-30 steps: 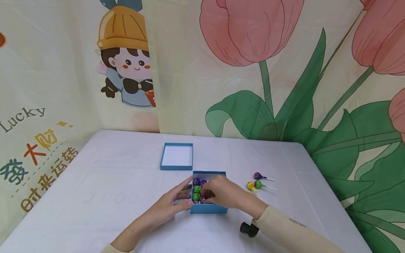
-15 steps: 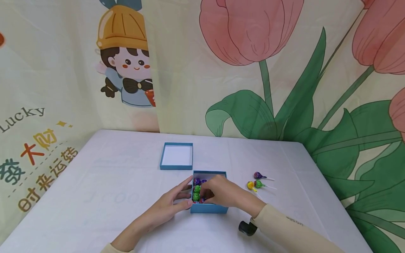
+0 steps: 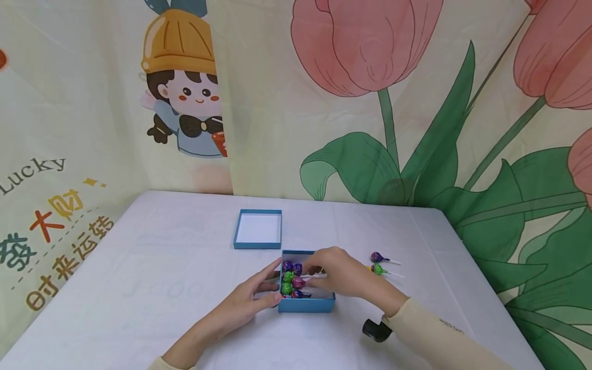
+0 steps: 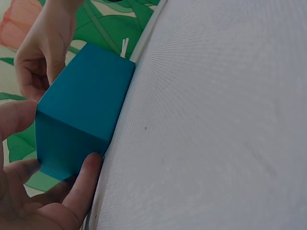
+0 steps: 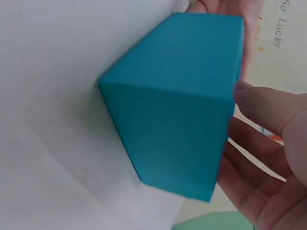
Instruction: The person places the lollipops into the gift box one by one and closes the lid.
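A blue box [image 3: 306,306] holds several wrapped lollipops, among them green lollipops [image 3: 287,288], purple ones and a pink lollipop [image 3: 298,282]. My left hand [image 3: 252,294] rests against the box's left side, its thumb at the near left corner. In the left wrist view, those fingers spread around the box's end. My right hand [image 3: 339,272] reaches over the right wall, fingertips dipping inside near the pink lollipop's white stick. Its thumb and fingers are apart. The right wrist view shows the box wall hiding part of these fingers.
A shallow blue lid [image 3: 257,246] with a white inside lies behind the box, to the left. On the white tablecloth [image 3: 185,277] to the right are a purple lollipop [image 3: 377,256], a green lollipop [image 3: 377,269] and a yellow one mostly hidden by my right hand.
My right hand has moved right and slightly back from the lollipops, uncovering the pink one and a dark one in the box. It now covers most of the yellow lollipop. My left hand stays put.
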Demonstrator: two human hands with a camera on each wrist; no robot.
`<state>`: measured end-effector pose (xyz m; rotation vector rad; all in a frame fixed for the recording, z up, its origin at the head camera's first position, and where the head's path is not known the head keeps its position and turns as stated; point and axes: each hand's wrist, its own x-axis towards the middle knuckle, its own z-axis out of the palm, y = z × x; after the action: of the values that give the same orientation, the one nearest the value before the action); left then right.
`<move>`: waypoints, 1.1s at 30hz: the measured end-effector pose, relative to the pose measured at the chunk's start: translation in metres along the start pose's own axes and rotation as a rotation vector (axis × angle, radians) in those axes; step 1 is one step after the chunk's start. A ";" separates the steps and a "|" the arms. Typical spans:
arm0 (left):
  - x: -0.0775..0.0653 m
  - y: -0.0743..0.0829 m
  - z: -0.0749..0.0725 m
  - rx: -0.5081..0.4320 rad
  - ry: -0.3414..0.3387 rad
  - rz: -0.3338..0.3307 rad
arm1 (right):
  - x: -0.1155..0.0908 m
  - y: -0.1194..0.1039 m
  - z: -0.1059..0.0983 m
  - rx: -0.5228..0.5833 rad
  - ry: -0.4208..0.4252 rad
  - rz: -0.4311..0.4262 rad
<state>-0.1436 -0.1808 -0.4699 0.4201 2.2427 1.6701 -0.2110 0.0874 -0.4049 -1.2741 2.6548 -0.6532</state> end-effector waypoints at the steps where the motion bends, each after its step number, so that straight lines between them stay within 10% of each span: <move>1: 0.000 0.000 0.000 0.001 0.002 -0.002 | -0.003 0.001 -0.004 -0.002 0.018 0.005; 13: 0.000 -0.001 0.000 -0.005 0.004 0.001 | -0.036 0.033 -0.041 -0.051 0.162 0.132; 33: -0.001 -0.001 0.000 -0.014 0.001 0.000 | -0.069 0.104 -0.045 -0.114 0.209 0.331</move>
<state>-0.1432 -0.1815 -0.4706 0.4152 2.2308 1.6851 -0.2539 0.2126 -0.4144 -0.7934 3.0146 -0.6210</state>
